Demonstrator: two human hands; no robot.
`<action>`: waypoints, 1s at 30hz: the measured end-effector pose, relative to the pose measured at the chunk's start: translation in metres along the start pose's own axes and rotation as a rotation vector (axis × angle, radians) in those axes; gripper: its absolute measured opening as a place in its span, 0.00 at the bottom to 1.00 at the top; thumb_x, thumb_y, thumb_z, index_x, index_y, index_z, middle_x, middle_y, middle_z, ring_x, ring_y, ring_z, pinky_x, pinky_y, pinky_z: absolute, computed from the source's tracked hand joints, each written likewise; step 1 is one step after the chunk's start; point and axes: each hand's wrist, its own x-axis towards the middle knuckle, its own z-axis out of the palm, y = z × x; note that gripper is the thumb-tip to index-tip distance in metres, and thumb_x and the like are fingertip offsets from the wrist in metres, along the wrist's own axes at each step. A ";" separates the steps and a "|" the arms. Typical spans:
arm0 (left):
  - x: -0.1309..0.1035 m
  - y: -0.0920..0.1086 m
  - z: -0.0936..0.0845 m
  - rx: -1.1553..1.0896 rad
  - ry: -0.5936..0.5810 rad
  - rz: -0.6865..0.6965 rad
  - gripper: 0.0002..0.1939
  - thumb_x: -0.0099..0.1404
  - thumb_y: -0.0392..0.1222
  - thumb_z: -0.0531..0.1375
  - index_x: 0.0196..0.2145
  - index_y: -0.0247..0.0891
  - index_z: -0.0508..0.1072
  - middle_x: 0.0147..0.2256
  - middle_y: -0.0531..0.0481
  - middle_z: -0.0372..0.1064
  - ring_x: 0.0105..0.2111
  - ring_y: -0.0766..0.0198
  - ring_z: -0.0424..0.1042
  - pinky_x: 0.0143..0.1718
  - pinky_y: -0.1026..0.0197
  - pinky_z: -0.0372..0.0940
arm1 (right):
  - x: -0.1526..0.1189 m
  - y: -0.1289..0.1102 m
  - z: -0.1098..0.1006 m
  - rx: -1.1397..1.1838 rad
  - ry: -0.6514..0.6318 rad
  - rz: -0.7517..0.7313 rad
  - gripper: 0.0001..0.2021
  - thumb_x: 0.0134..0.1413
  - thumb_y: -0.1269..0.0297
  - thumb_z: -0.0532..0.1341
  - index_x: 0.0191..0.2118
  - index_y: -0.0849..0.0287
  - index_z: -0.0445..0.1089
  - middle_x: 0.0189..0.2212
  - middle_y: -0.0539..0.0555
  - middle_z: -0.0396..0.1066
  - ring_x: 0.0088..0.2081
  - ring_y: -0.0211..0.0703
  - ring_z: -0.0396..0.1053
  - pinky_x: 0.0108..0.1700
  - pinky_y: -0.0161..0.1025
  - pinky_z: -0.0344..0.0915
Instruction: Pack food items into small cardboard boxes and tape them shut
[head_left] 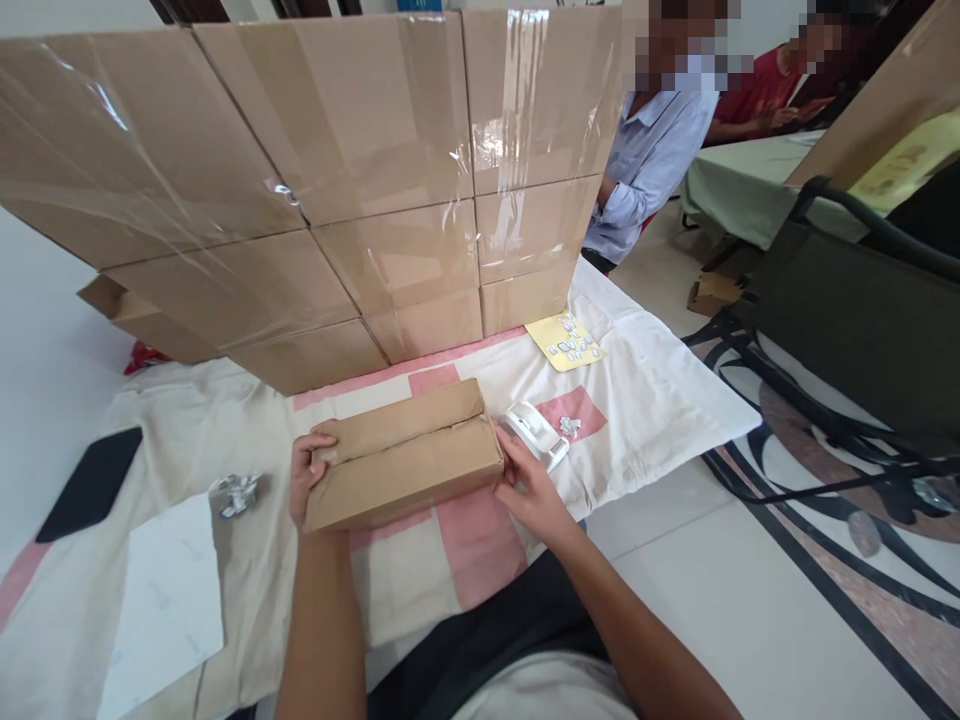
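A long brown cardboard box [409, 470] lies on the cloth in front of me, its top flaps folded together along a lengthwise seam. My left hand [309, 465] is wrapped round the left end, fingertips over the top edge. At the right end, the fingers and thumb of my right hand [529, 490] close on the box's corner; part of their contact is hidden. Just beyond that hand sits a white tape dispenser [534, 432], partly covered by the fingers. Small crumpled scraps [570, 427] lie beside the dispenser.
Taped cardboard boxes [375, 180] form a wall at the back. A yellow sheet with small stickers [566, 342] lies right. At left are crumpled silvery wrapping [238, 494], a white sheet [169, 600] and a dark flat device [90, 485]. Two people sit beyond; a dark chair [847, 330] stands right.
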 end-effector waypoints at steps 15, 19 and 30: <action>0.004 0.003 0.010 -0.016 -0.053 0.023 0.21 0.45 0.57 0.70 0.30 0.42 0.72 0.36 0.49 0.67 0.40 0.56 0.68 0.41 0.57 0.64 | -0.021 0.000 -0.011 -0.050 0.014 -0.187 0.34 0.58 0.56 0.68 0.69 0.49 0.65 0.65 0.63 0.57 0.62 0.56 0.62 0.58 0.52 0.67; 0.007 0.012 0.013 -0.018 -0.115 0.013 0.22 0.42 0.58 0.72 0.28 0.42 0.72 0.37 0.47 0.70 0.41 0.52 0.70 0.43 0.54 0.67 | -0.018 -0.031 -0.028 -0.213 -0.178 -0.189 0.60 0.50 0.52 0.75 0.78 0.48 0.34 0.75 0.65 0.40 0.74 0.64 0.44 0.68 0.61 0.56; -0.031 0.062 0.029 -0.159 -0.110 0.080 0.24 0.58 0.61 0.66 0.43 0.39 0.78 0.50 0.42 0.74 0.53 0.50 0.71 0.53 0.51 0.69 | -0.054 -0.033 -0.051 -0.051 -0.041 -0.208 0.67 0.42 0.45 0.77 0.78 0.48 0.33 0.73 0.66 0.48 0.58 0.61 0.70 0.55 0.55 0.72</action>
